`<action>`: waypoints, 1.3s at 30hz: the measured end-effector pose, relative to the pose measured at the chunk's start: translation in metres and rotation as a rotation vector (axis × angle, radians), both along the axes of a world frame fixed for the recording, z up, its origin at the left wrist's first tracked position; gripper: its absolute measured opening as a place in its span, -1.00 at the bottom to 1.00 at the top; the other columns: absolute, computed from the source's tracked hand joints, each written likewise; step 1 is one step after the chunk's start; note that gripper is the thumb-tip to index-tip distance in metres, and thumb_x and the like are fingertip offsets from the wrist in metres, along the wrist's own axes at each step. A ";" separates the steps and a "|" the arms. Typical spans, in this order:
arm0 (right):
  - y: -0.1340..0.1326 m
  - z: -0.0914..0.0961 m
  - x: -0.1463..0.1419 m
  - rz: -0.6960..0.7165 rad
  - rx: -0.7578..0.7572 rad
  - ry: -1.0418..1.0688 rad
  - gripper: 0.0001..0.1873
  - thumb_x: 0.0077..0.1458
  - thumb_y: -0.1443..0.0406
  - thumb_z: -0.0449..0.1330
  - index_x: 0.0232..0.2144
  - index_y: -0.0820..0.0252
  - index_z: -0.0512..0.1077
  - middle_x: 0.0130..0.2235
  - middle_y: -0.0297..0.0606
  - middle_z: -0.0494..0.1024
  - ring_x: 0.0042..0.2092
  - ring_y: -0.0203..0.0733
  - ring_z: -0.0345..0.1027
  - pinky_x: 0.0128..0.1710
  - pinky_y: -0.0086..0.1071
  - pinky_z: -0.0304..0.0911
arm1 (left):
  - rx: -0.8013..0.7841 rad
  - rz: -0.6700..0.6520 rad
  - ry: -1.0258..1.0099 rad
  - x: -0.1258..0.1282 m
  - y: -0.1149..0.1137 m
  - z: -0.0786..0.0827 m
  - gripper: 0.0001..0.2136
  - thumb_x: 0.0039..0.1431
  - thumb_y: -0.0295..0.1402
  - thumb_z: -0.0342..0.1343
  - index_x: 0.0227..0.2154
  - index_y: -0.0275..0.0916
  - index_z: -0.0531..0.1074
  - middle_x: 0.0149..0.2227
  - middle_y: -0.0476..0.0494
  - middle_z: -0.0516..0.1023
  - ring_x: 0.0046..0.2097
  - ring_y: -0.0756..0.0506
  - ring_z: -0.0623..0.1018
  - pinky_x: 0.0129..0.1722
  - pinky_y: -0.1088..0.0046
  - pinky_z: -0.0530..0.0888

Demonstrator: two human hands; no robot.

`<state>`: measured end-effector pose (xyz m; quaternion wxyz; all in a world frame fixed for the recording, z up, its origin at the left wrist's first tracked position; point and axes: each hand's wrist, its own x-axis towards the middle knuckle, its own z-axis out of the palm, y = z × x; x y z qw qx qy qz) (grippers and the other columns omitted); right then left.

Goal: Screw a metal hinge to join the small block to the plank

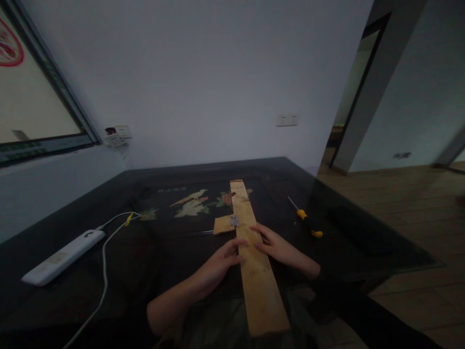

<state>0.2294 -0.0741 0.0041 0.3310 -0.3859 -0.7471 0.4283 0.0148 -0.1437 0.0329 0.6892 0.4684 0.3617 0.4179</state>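
A long wooden board (pixel 259 276) lies lengthwise on the dark table, its near end reaching past the table's front edge toward me. My left hand (pixel 221 261) grips the board's left edge, with fingertips on its top face. From the opposite side, my right hand (pixel 272 245) holds the right edge, fingers and thumb on the wood. A small metal hinge (pixel 234 221) sits at the board's left edge, just beyond my hands. It spans the board and a short wooden piece (pixel 222 225) that sticks out to the left.
A screwdriver (pixel 305 218) with a yellow and black handle lies to the right on the table (pixel 145 261). At left rests a white power strip (pixel 63 257) with its cable (pixel 105 271). Behind the table rises a wall with a socket (pixel 286 120).
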 end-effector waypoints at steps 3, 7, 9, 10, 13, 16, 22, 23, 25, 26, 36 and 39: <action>0.000 0.016 0.011 0.047 0.099 -0.165 -0.42 0.04 0.18 0.24 0.11 0.24 0.36 0.25 0.03 0.29 0.30 0.08 0.12 0.29 0.02 0.01 | 0.020 -0.041 0.062 -0.004 -0.005 0.010 -0.62 -0.02 -0.39 0.28 -0.07 -0.14 0.47 0.17 -0.15 0.40 0.26 -0.28 0.28 0.30 0.11 0.04; 0.017 0.050 0.014 0.018 0.280 -0.228 -0.48 0.11 0.18 0.18 0.11 0.24 0.37 0.20 0.01 0.38 0.24 0.04 0.23 0.25 0.01 0.08 | 0.087 -0.091 0.106 -0.005 -0.013 0.038 -0.62 0.06 -0.37 0.23 -0.01 -0.14 0.43 0.22 -0.15 0.35 0.28 -0.25 0.24 0.31 0.10 0.03; 0.031 0.061 0.003 -0.003 0.338 -0.184 -0.55 0.14 0.20 0.16 0.07 0.23 0.42 0.13 -0.02 0.46 0.16 0.01 0.33 0.19 -0.03 0.18 | 0.184 -0.098 0.132 -0.003 -0.005 0.050 -0.64 0.11 -0.35 0.19 0.00 -0.15 0.43 0.20 -0.15 0.37 0.27 -0.24 0.27 0.29 0.11 0.08; 0.040 0.064 -0.005 0.004 0.343 -0.155 -0.59 0.14 0.22 0.16 0.03 0.23 0.45 0.10 -0.03 0.49 0.13 0.00 0.36 0.16 -0.06 0.22 | 0.255 -0.089 0.157 -0.002 0.004 0.054 -0.66 0.13 -0.33 0.18 -0.01 -0.15 0.44 0.18 -0.16 0.39 0.26 -0.23 0.29 0.28 0.12 0.11; 0.065 0.061 -0.037 0.054 0.315 -0.083 -0.67 0.13 0.25 0.17 -0.08 0.26 0.52 -0.03 -0.04 0.58 0.00 -0.02 0.47 0.03 -0.13 0.33 | 0.499 0.071 0.214 -0.001 0.049 0.050 -0.77 0.16 -0.31 0.14 -0.12 -0.20 0.47 0.06 -0.18 0.49 0.14 -0.19 0.42 0.21 0.19 0.24; 0.086 0.043 -0.064 -0.026 0.299 -0.008 -0.70 0.13 0.29 0.17 -0.13 0.31 0.55 -0.11 -0.01 0.62 -0.07 -0.03 0.50 -0.02 -0.16 0.35 | 0.645 0.364 0.306 -0.010 0.101 0.023 -0.85 0.16 -0.37 0.06 -0.24 -0.25 0.47 -0.13 -0.19 0.56 -0.01 -0.16 0.51 0.12 0.23 0.34; 0.097 0.010 -0.067 -0.113 0.328 -0.041 -0.77 0.03 0.45 0.16 -0.27 0.23 0.58 -0.21 -0.13 0.64 -0.17 -0.11 0.51 -0.15 -0.26 0.37 | 0.783 0.392 0.730 -0.042 0.138 -0.028 -0.80 0.15 -0.47 0.02 -0.19 -0.28 0.47 -0.14 -0.22 0.56 -0.06 -0.15 0.54 0.03 0.24 0.42; 0.097 0.008 -0.064 -0.098 0.333 -0.049 -0.77 0.02 0.45 0.17 -0.27 0.23 0.58 -0.22 -0.14 0.63 -0.17 -0.11 0.51 -0.15 -0.27 0.36 | 0.803 0.341 0.789 -0.045 0.138 -0.029 -0.80 0.15 -0.46 0.04 -0.18 -0.28 0.47 -0.13 -0.22 0.56 -0.05 -0.15 0.53 0.03 0.25 0.42; 0.097 0.007 -0.059 -0.069 0.331 -0.070 -0.79 0.01 0.43 0.20 -0.28 0.23 0.58 -0.23 -0.14 0.63 -0.19 -0.12 0.50 -0.17 -0.28 0.35 | 0.822 0.233 0.875 -0.049 0.135 -0.029 -0.80 0.16 -0.41 0.08 -0.16 -0.27 0.48 -0.12 -0.22 0.56 -0.05 -0.15 0.53 0.02 0.27 0.43; 0.097 0.007 -0.058 -0.054 0.326 -0.085 -0.81 0.00 0.42 0.22 -0.28 0.23 0.58 -0.23 -0.15 0.62 -0.20 -0.13 0.49 -0.18 -0.29 0.35 | 0.825 0.180 0.901 -0.050 0.135 -0.028 -0.80 0.18 -0.38 0.08 -0.16 -0.26 0.48 -0.12 -0.21 0.56 -0.05 -0.15 0.54 0.02 0.28 0.43; 0.097 0.004 -0.057 0.210 0.295 -0.115 -0.63 -0.10 0.39 0.32 -0.15 0.20 0.52 -0.13 -0.18 0.60 -0.10 -0.14 0.45 -0.05 -0.26 0.30 | 0.802 -0.038 0.948 -0.056 0.132 -0.024 -0.42 0.01 -0.13 0.29 0.07 -0.28 0.38 0.04 -0.29 0.49 0.05 -0.24 0.48 0.09 0.21 0.37; 0.097 0.003 -0.058 0.199 0.342 -0.149 -0.62 -0.11 0.38 0.33 -0.15 0.21 0.51 -0.13 -0.18 0.59 -0.10 -0.13 0.43 -0.04 -0.24 0.28 | 0.816 -0.048 1.002 -0.057 0.132 -0.024 -0.36 -0.05 -0.12 0.34 0.08 -0.31 0.38 0.04 -0.33 0.48 0.06 -0.27 0.47 0.10 0.18 0.35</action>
